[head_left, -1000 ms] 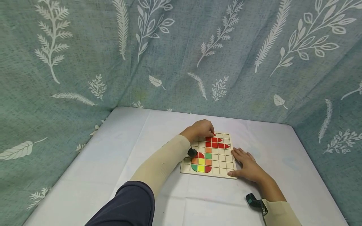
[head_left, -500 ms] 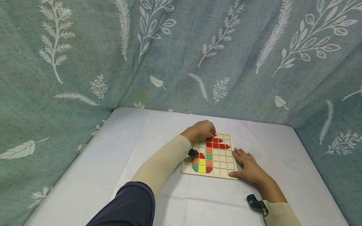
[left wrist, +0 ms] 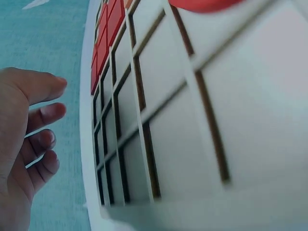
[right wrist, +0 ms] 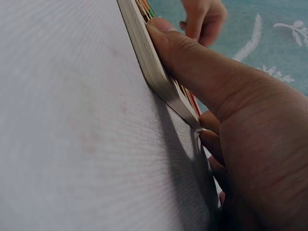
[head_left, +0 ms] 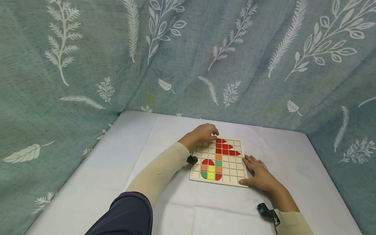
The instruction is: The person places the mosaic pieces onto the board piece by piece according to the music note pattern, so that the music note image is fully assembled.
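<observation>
A pale wooden grid board lies flat on the white table, with coloured tiles set in its squares. Red pieces with pointed right ends form rows near its far edge. My left hand hovers by the far left corner, beside the topmost red row. In the left wrist view its fingers are loosely bent, apart from the thumb, with nothing between them. My right hand rests at the board's right side, fingers stretched along the edge. Its thumb presses on the near right corner.
An orange and a green square run down below the red rows. A rounded block of red, orange, yellow and green tiles sits nearer. White cloth covers the table; a leaf-patterned curtain stands behind.
My left hand has let go of the topmost red piece and drawn slightly left, its fingers opening. That red row now shows fully. The right hand stays in place.
</observation>
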Demonstrator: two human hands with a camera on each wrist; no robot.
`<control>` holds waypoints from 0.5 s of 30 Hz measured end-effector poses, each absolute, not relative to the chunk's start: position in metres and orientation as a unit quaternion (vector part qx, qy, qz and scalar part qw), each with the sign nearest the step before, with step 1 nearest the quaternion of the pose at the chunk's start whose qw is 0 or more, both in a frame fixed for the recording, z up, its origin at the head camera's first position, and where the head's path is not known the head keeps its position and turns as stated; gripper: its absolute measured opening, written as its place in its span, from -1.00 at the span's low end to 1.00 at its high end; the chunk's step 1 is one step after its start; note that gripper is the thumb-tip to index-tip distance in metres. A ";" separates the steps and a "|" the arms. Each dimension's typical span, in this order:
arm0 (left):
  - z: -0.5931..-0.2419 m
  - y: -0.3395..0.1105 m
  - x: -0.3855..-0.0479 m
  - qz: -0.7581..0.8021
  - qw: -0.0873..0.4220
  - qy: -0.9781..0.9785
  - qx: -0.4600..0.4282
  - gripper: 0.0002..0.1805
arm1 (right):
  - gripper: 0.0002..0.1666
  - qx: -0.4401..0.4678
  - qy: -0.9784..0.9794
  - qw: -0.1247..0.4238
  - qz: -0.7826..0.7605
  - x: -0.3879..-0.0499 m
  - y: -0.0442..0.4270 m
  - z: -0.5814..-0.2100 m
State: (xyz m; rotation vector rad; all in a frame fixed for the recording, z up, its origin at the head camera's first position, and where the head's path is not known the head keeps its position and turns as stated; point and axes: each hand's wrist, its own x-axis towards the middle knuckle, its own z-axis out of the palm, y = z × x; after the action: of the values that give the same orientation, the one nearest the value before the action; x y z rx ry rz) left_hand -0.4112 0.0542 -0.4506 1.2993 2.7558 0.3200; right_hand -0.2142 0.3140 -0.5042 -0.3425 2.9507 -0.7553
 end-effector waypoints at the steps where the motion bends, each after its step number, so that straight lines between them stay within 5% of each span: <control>1: -0.450 0.051 -0.410 0.105 0.033 0.900 0.422 -0.71 | 0.37 -0.113 0.962 0.036 -0.248 -0.214 0.314 -0.504; 15: -0.467 -0.021 -0.387 0.170 -0.033 0.909 0.378 -0.73 | 0.32 -0.115 0.961 0.023 -0.251 -0.200 0.333 -0.513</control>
State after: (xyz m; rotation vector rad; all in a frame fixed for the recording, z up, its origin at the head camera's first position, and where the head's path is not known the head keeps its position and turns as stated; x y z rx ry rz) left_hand -0.3866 -0.0206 -0.4668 1.2145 2.9176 0.5469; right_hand -0.1998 0.3334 -0.5129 -0.3550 2.9748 -0.7766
